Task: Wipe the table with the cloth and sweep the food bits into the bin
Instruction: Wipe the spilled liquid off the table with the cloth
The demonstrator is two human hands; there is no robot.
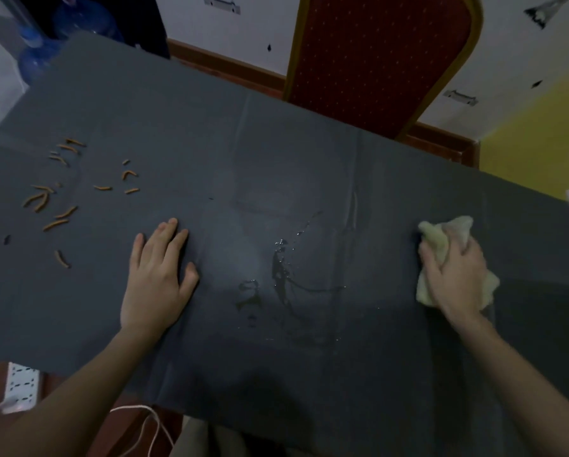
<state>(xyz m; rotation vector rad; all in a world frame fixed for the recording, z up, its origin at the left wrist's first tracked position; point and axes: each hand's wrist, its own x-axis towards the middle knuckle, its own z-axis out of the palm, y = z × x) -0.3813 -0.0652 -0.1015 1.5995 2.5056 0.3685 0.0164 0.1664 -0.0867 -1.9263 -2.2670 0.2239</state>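
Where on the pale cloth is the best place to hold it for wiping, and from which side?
From above, over its bunched middle. The cloth lies crumpled on the table, and the right hand already grips it that way, fingers curled over the top folds. Loose ends stick out beyond and beside the hand; gripping those would probably let it trail.
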